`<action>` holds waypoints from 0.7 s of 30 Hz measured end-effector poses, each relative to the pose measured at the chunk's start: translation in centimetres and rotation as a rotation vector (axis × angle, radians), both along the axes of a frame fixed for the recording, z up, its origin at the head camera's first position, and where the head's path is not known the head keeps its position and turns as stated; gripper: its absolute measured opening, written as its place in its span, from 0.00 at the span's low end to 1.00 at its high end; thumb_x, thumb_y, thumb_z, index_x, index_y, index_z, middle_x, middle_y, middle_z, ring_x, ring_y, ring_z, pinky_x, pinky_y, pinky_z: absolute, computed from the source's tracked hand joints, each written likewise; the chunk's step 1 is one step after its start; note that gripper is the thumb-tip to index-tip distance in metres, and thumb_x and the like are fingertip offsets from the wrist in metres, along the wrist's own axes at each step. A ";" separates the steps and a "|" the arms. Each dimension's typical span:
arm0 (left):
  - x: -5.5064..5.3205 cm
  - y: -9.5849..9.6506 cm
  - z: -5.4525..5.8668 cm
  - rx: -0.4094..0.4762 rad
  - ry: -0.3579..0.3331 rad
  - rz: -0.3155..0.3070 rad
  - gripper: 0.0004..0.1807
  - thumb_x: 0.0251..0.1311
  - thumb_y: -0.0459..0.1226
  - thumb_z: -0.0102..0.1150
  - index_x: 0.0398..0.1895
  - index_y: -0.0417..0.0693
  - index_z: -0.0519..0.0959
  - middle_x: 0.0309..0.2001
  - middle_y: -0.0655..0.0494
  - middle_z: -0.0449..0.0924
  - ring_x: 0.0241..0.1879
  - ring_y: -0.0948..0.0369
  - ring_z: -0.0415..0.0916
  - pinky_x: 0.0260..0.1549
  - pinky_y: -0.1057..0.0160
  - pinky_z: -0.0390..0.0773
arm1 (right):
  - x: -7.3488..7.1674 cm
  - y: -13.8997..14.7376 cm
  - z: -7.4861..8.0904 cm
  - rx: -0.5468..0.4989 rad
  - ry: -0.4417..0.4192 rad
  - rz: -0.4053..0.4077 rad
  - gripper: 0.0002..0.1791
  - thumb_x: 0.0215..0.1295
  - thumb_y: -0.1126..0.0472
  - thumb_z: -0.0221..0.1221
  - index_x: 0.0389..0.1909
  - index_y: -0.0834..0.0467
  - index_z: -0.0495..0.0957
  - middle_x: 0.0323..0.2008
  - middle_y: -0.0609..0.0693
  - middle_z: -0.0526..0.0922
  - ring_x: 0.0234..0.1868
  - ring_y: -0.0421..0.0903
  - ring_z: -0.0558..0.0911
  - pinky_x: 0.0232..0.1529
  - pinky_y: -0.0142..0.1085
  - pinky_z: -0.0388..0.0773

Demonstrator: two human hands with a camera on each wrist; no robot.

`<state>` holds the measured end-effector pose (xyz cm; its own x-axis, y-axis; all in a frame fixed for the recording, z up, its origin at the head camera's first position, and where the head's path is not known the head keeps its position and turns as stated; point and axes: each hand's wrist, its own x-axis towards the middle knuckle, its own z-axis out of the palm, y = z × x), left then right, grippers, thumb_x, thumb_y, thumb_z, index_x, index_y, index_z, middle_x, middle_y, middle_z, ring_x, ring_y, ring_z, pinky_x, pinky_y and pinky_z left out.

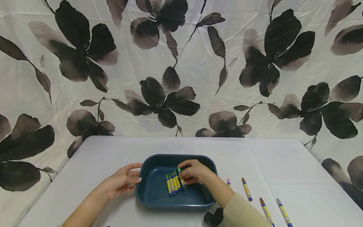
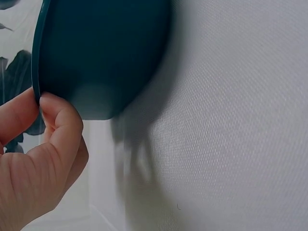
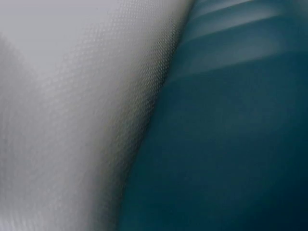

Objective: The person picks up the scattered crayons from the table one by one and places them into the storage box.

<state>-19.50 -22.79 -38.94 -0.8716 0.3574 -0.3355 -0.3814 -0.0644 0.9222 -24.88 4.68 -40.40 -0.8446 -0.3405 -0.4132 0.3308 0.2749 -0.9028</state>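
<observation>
A dark teal plastic tray (image 1: 158, 201) stands on the white table. My left hand (image 1: 123, 181) is at its left end and pinches the rim between thumb and fingers, as the left wrist view shows. Inside the tray, several green crayons (image 1: 169, 185) with yellow and blue wrappers lie side by side. Over the tray my right hand (image 1: 195, 172) holds another green crayon (image 1: 179, 171) at the right end of that row; the fingers partly cover it. Only the tray's wall (image 3: 216, 144) and white cloth fill the right wrist view, with no hand visible.
Right of the tray lie a pink crayon (image 1: 228, 181), partly behind the right forearm, two brown crayons (image 1: 247, 189) and a grey crayon (image 1: 284, 212). A black object (image 1: 213, 217) sits by the right sleeve. Flower-patterned cloth (image 1: 198, 63) hangs behind the table.
</observation>
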 end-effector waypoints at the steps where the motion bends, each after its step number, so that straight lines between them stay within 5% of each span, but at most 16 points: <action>1: -0.1 0.1 0.1 -0.002 0.004 -0.003 0.39 0.58 0.24 0.55 0.69 0.36 0.46 0.42 0.49 0.69 0.36 0.61 0.72 0.34 0.66 0.75 | 0.0 0.0 0.0 0.005 0.002 -0.006 0.22 0.51 0.74 0.62 0.50 0.64 0.75 0.31 0.54 0.77 0.27 0.44 0.74 0.29 0.38 0.80; 9: -0.1 0.0 0.6 -0.007 0.013 -0.012 0.39 0.58 0.24 0.54 0.69 0.35 0.45 0.43 0.50 0.69 0.38 0.61 0.73 0.36 0.65 0.76 | 0.0 0.0 0.0 0.030 0.064 0.014 0.21 0.50 0.75 0.62 0.48 0.65 0.75 0.25 0.52 0.77 0.22 0.43 0.74 0.25 0.36 0.79; 21: -0.1 0.0 -0.1 -0.034 -0.009 0.000 0.39 0.58 0.24 0.54 0.69 0.35 0.46 0.43 0.49 0.68 0.38 0.59 0.72 0.36 0.63 0.76 | 0.2 -0.2 -0.5 0.062 0.102 0.017 0.19 0.47 0.75 0.64 0.44 0.65 0.77 0.22 0.52 0.79 0.20 0.42 0.76 0.23 0.35 0.79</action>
